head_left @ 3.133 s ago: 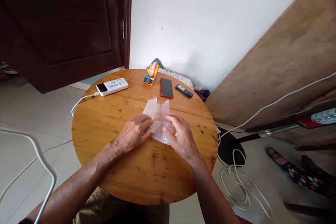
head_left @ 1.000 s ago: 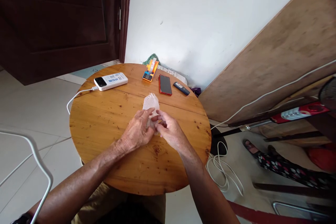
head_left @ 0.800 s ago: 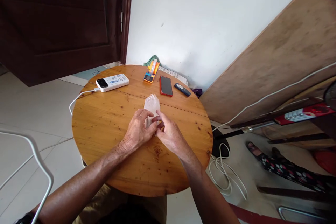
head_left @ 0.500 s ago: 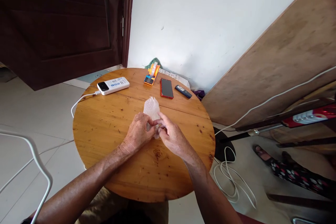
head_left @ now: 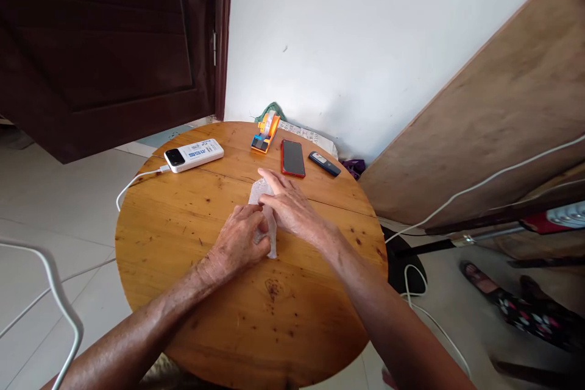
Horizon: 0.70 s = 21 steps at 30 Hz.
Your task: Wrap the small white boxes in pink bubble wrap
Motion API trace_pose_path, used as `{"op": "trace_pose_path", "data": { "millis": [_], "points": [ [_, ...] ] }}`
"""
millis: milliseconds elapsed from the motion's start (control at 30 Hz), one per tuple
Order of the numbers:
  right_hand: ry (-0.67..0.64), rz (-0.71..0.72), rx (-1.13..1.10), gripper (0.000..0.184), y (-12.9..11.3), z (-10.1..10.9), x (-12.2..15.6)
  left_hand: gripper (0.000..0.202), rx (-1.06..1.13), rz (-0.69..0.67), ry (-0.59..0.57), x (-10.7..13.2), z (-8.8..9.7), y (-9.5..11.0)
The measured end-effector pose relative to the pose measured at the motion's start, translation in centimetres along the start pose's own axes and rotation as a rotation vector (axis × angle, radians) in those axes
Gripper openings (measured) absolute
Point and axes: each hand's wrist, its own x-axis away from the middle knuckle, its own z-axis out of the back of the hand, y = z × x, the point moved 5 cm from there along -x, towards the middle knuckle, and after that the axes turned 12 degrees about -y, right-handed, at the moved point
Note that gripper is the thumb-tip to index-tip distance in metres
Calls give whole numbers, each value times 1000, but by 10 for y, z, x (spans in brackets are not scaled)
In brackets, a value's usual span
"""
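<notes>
A small translucent white piece of plastic, textured like bubble wrap (head_left: 271, 233), lies on the round wooden table (head_left: 169, 225) between my hands. My left hand (head_left: 243, 234) has its fingers curled and pressed on the left side of the plastic, closed on it. Over its upper right part my right hand (head_left: 292, 204) rests with the fingers stretched out and apart. Part of the plastic is hidden beneath the hands, so I cannot tell whether it wraps anything.
Toward the back stand an orange tape dispenser (head_left: 265, 133), a red-edged phone (head_left: 292, 158) and a dark blue handheld device (head_left: 324, 164). A white power bank (head_left: 196, 154) with a cable lies at the left. Another person's foot (head_left: 479, 277) shows at the right.
My right hand has let go of its pinch and moved up, its fingers now spread over the plastic. The left hand stays on the plastic, fingers curled. The view has shifted slightly.
</notes>
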Motion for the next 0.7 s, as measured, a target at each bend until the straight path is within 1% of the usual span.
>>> {"op": "trace_pose_path", "data": {
  "millis": [133,200,267,333,367,467,500,567,633,700],
  "points": [
    [12,1,58,19,9,10,0,14,43,15,-25,-1,2,3],
    [37,-6,55,22,12,18,2,14,66,34,-54,-1,2,3],
    [45,-1,44,23,13,20,0,13,83,44,-75,-1,0,3],
    [30,-2,44,22,15,14,-5,14,78,42,-57,0,-1,2],
    [15,-7,43,21,15,9,-9,14,63,36,-30,1,-1,2],
    [-42,-40,27,18,20,-10,-22,24,-10,-17,39,6,0,4],
    [-58,-50,18,16,22,-16,-24,27,-37,-41,41,7,0,6],
    [-67,-60,-2,8,27,-24,-26,28,-72,-89,11,8,0,10],
    [-14,-78,-39,23,34,-26,-22,25,-59,-117,-22,9,0,12],
    [93,-144,-122,34,46,-24,-13,24,-19,-121,-41,8,1,12]
  ]
}}
